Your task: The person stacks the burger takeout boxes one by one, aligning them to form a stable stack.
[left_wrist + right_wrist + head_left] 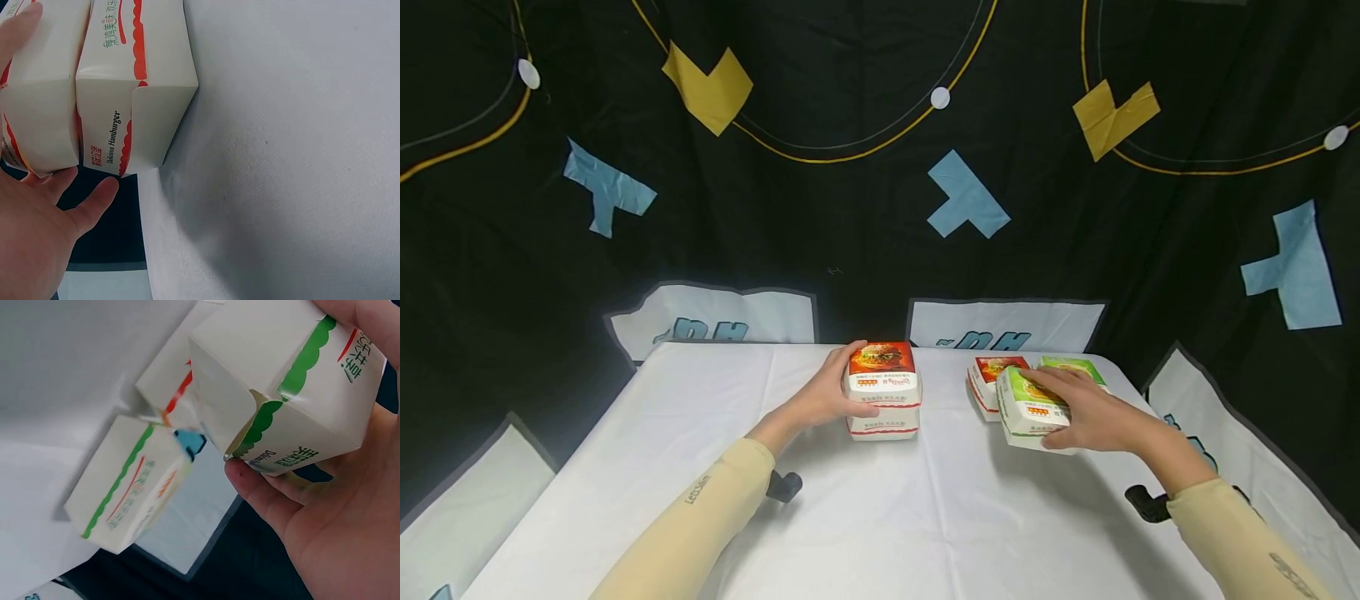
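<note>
At the table's middle, two red-and-white hamburger boxes point(883, 423) stand one on the other. My left hand point(820, 393) grips the upper red box point(883, 385) from its left side, thumb in front and fingers behind. In the left wrist view a fingertip lies beside the lower box point(137, 56). On the right, my right hand point(1093, 410) holds a green-and-white hamburger box point(1024, 410), tilted and raised off the table. Behind it are another red box point(985, 385) and a second green box point(1086, 367), both partly hidden.
A white cloth covers the table point(865, 517), whose far edge lies just behind the boxes. Beyond hangs a black curtain point(850, 225) with blue and yellow tape pieces and a string. Dark wrist-camera mounts point(784, 487) jut out at both wrists.
</note>
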A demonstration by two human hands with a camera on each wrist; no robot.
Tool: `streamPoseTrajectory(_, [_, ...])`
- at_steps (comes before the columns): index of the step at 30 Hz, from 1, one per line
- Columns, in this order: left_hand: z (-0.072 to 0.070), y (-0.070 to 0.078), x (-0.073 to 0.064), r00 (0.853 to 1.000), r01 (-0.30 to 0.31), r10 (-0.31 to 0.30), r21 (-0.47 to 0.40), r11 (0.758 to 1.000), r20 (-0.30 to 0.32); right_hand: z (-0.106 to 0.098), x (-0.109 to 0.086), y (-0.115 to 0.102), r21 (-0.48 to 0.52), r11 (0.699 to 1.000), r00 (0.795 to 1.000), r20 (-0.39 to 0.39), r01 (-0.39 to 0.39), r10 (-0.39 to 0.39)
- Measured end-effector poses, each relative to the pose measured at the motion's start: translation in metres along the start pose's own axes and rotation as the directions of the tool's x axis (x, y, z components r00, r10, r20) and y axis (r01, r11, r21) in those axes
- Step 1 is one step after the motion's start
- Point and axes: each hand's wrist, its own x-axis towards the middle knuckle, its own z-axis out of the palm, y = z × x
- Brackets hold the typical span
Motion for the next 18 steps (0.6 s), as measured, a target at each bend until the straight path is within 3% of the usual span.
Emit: streamPoseTrajectory(18, [-0.001,0.001,-0.001,1.000,0.004,-0.004,-0.008,1.000,0.002,-0.010,0.034,-0.029,-0.022,0.997,0.996,-0.035,0.080,-0.080])
